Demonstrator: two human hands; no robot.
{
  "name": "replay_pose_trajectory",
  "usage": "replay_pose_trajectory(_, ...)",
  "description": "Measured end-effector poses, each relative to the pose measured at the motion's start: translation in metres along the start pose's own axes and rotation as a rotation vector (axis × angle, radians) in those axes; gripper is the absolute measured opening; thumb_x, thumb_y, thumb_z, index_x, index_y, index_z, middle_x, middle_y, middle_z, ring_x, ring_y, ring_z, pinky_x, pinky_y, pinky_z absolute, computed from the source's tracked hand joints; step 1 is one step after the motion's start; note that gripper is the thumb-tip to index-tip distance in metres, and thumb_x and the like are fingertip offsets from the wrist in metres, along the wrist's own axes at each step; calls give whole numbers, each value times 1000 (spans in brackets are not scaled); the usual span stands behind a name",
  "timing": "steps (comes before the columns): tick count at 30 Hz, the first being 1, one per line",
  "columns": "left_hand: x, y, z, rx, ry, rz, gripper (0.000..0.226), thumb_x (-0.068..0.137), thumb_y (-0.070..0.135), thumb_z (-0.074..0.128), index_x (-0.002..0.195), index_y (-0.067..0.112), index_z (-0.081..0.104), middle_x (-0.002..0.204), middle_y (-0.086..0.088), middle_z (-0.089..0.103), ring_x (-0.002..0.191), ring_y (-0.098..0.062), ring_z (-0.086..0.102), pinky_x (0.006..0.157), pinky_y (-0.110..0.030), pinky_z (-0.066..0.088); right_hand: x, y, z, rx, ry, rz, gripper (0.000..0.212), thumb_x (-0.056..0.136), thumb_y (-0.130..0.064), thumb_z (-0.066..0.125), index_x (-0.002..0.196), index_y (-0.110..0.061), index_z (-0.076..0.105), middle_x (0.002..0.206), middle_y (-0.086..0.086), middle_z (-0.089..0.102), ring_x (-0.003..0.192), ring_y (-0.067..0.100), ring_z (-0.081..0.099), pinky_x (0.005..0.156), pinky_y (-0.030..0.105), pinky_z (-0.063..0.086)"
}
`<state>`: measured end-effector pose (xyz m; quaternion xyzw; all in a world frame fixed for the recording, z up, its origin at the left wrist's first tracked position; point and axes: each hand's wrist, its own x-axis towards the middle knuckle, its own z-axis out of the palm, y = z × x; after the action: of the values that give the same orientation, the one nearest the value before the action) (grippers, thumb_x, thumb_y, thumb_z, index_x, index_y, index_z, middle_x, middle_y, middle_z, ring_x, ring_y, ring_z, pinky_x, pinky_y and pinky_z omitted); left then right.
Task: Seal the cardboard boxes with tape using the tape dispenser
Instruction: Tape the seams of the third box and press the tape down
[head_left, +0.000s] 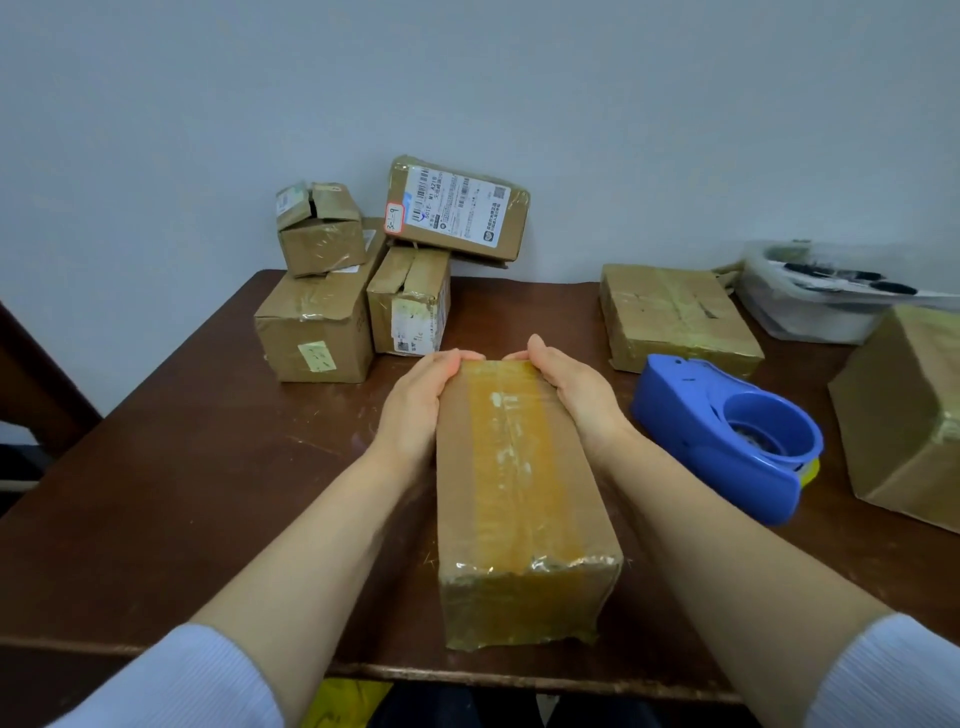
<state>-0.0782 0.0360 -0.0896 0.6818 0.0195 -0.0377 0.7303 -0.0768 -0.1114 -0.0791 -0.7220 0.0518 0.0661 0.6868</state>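
Now: long box (519, 483) mid-table, tape strip already along top. Left hand (415, 405) and right hand (576, 389) curl over far corners, gripping it. Press tape end flat (likely). Dispenser (727, 431) idle just right.

Your brown table (208, 467) carries a long taped box (519, 493) near centre, a blue tape dispenser (706, 431) to its right, stacked boxes (311, 332) far left.

Your left hand (418, 400) and right hand (569, 387) meet at frame centre, fingers curled over the far end of the box (519, 483), bare forearms angled in from both lower corners.
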Motion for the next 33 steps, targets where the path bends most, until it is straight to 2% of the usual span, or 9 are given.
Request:
replay_pose_trajectory(2, -3, 4, -3, 55, -36, 1, 31, 99, 37, 41, 113, 25, 65, 113, 3, 64, 100, -9, 61, 95, -34, 48, -4, -3, -4, 11, -72, 44, 43, 96, -54, 39, 98, -21, 67, 93, 1, 69, 88, 16, 65, 85, 35, 52)
replay_pose_trajectory(6, 3, 14, -12, 83, 59, 63, 54, 95, 52, 43, 145, 31, 38, 139, 19, 40, 131, -4, 37, 114, -34, 26, -4, -14, -8, -57, -19, 2, 60, 82, -65, 43, 127, -28, 56, 129, -6, 58, 121, 19, 53, 107, 50, 37)
replay_pose_trajectory(12, -5, 20, 8, 302, 8, 110, 30, 101, 23, 39, 96, 26, 69, 109, 0, 67, 104, -17, 61, 89, -29, 48, -2, -10, 1, -177, -34, -32, 33, 96, -39, 50, 99, -9, 64, 84, 4, 66, 77, 17, 64, 78, 36, 54)
replay_pose_trajectory(16, 3, 18, 2, 268, 17, 60, 28, 100, 19, 42, 118, 23, 64, 125, 1, 62, 117, -14, 55, 105, -36, 41, 1, -11, 1, -45, -12, 4, 22, 94, -27, 58, 85, -7, 61, 64, 2, 60, 48, 6, 58, 47, 17, 48)
replay_pose_trajectory(18, 3, 17, -2, 235, -10, 6, 30, 98, 25, 49, 127, 22, 59, 124, 0, 63, 116, -16, 57, 105, -38, 42, 2, -14, -2, -73, -50, 11, 22, 91, -29, 62, 85, -8, 63, 68, 4, 63, 56, 10, 61, 57, 22, 53)
replay_pose_trajectory(20, 1, 18, -5, 227, -55, -20, 24, 93, 32, 58, 113, 23, 69, 110, 0, 70, 106, -17, 64, 99, -40, 48, 1, -16, -5, -86, -104, 22, 23, 85, -31, 69, 83, -8, 68, 73, 6, 68, 64, 15, 64, 67, 29, 55)
replay_pose_trajectory(25, 1, 23, 2, 321, -14, 15, 17, 89, 30, 64, 77, 23, 74, 88, -6, 71, 90, -26, 67, 89, -46, 53, 5, -11, 1, 23, -6, 10, 21, 76, -20, 78, 81, -1, 69, 65, 8, 66, 54, 15, 62, 54, 25, 55)
replay_pose_trajectory(31, -3, 21, -5, 193, -20, -42, 21, 93, 30, 58, 109, 23, 71, 112, 2, 68, 108, -16, 61, 101, -40, 46, 2, -11, -11, -115, -28, 6, 31, 83, -48, 66, 94, -20, 74, 91, 1, 73, 89, 17, 67, 86, 34, 54)
replay_pose_trajectory(33, -7, 15, -7, 190, -27, -9, 29, 96, 33, 51, 121, 26, 64, 118, 8, 63, 110, -8, 58, 98, -25, 45, -2, -4, -14, -39, -82, 79, 36, 90, -52, 54, 106, -23, 69, 104, 4, 70, 99, 22, 65, 94, 43, 50)
